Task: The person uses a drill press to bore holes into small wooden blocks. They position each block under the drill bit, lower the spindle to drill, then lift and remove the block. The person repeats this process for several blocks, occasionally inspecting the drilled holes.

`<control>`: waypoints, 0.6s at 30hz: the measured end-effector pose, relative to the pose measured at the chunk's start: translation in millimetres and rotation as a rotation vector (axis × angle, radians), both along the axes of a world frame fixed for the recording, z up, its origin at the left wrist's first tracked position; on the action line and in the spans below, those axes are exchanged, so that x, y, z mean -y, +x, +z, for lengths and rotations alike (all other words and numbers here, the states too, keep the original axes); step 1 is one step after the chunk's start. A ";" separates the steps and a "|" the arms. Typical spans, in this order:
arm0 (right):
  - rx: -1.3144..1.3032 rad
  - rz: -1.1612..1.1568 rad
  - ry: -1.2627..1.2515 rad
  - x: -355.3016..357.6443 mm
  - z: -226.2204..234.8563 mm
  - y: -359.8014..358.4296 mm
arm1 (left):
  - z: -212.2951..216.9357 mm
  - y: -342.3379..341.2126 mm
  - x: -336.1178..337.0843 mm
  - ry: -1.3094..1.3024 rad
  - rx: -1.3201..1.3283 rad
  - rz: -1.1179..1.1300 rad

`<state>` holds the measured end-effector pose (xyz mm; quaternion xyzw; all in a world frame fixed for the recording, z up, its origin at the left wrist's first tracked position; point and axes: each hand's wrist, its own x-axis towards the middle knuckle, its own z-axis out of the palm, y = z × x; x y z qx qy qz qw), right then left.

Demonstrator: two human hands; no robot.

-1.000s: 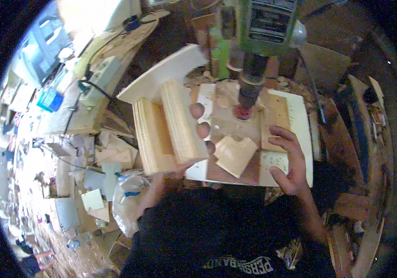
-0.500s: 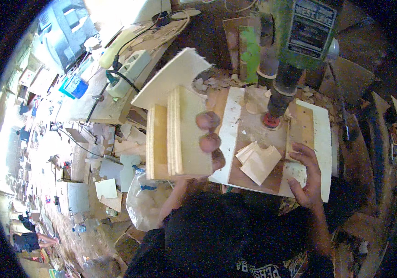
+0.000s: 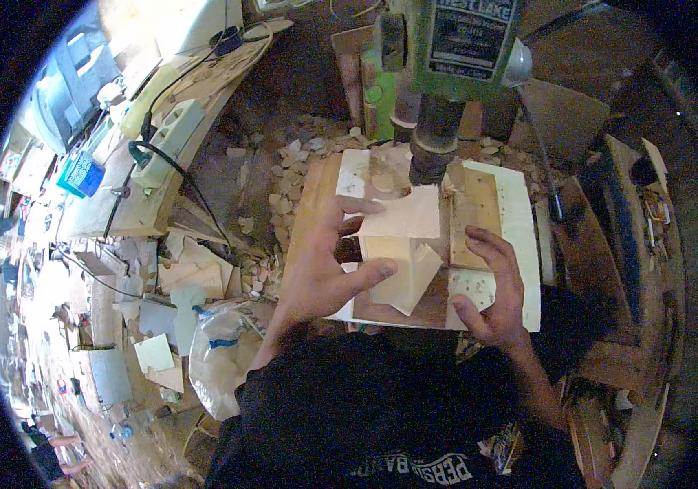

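Watching remotely: left hand (image 3: 323,267) spans plywood pieces (image 3: 407,215) just near of the drill-press chuck (image 3: 435,137), probably steadying them; grip, can't tell. Right hand (image 3: 499,292) empty, fingers parted, by a wooden strip (image 3: 479,204), presumably a fence.

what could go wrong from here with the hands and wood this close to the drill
The left hand has its fingers near the chuck; if it is spinning, which I can't tell, they might get caught.
The wood piece in that hand overlaps the thin pieces in view, so it could rock or slip if it rests on them.
The right hand is open and off the wood piece, so it might twist in a one-handed grip.
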<state>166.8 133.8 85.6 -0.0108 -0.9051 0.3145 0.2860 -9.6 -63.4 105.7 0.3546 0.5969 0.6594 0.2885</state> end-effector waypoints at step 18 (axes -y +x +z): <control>0.111 0.194 -0.196 10.6 26.6 -36.2 | -7.1 10.4 -5.0 -0.219 -0.274 -0.107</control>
